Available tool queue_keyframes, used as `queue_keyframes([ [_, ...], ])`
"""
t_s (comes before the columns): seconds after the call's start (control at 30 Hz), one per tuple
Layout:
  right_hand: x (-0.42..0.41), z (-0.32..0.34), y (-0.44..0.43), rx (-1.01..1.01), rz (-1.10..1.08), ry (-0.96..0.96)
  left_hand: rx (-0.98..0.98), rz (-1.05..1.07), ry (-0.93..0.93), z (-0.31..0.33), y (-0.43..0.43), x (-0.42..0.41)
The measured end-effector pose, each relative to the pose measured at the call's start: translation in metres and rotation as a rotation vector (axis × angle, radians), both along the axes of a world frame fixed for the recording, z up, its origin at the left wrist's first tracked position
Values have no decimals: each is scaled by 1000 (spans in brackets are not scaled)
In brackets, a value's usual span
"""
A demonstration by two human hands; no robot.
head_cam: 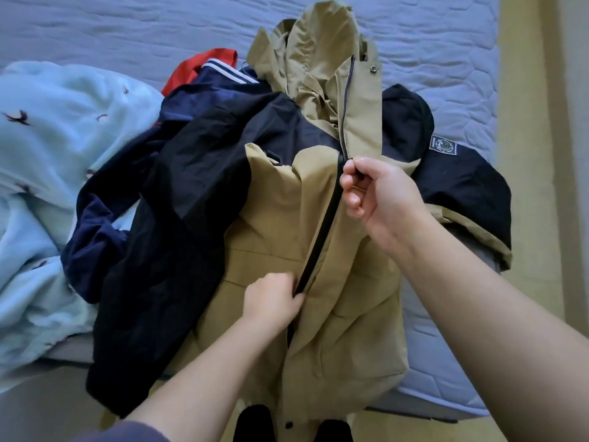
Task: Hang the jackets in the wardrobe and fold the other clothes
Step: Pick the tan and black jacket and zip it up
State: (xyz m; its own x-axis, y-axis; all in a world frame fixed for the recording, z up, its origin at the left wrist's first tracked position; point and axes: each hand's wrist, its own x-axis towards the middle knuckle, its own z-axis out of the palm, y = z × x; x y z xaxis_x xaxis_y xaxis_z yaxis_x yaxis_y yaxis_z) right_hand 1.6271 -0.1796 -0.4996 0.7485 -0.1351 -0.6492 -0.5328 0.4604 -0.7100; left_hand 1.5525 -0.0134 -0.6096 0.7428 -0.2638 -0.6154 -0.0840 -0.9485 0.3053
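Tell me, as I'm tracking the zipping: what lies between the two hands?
Head view: the black zipper of the tan jacket runs between the left hand and the right hand, which pinches its pull.

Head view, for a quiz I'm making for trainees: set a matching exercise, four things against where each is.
1 tan jacket
2 zip pull
3 light blue blanket
4 red garment

A pinched by the right hand
B far left on the bed
C peeking out behind the navy clothes
D spread mid-bed, gripped by the left hand

Pairs: 1-D, 2-A, 3-B, 4-C
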Motion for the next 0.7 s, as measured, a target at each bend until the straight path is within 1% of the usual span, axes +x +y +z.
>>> queue_keyframes([
  [0.1,0,1,3,-1,-2,-3,-162,68,-137,28,-24,30],
  [0.2,-2,0,5,12,-6,-5,-263,135,-271,50,-44,58],
  [0.27,-1,1,4,11,-22,-11,-313,176,-310,57,-48,69],
  [0.47,2,-1,6,15,-125,11,-295,141,-311,46,-36,53],
  [0.63,-5,-7,9,11,-141,18,-220,154,-220,30,-32,38],
  [0.7,-10,-9,7,-24,-116,14,-190,135,-201,28,-34,34],
])
